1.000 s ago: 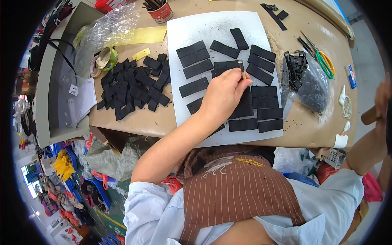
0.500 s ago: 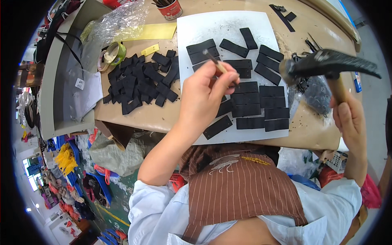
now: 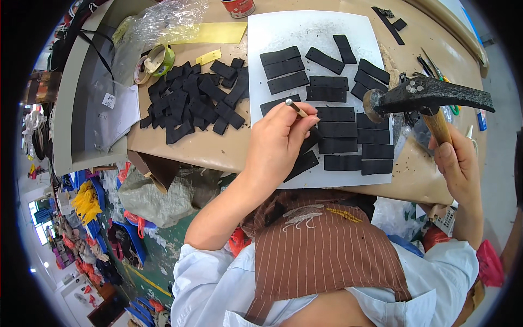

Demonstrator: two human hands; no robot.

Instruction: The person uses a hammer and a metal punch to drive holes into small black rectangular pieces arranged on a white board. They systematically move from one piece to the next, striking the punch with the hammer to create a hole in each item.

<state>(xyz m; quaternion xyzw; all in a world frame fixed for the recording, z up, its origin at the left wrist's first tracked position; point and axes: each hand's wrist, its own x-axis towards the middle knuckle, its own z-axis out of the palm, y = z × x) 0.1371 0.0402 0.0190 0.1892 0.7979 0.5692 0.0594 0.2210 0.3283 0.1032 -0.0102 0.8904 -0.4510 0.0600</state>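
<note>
Beyond a brown pinstriped apron [image 3: 327,256], the left hand [image 3: 279,136] pinches a slim metal-capped punch [image 3: 297,109] over the left side of a white board [image 3: 318,27], while the right hand [image 3: 460,164] grips a black-headed hammer [image 3: 436,96] by its wooden handle at right. Black strips [image 3: 338,129] lie in rough rows on the board; to its left sit a heap of loose strips [image 3: 190,101], a green tape roll [image 3: 166,62] and, farthest, a red can [image 3: 238,7].

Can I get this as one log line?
left hand: holds slim tool | right hand: holds hammer | white board: black strips | beside it: strip pile
</note>
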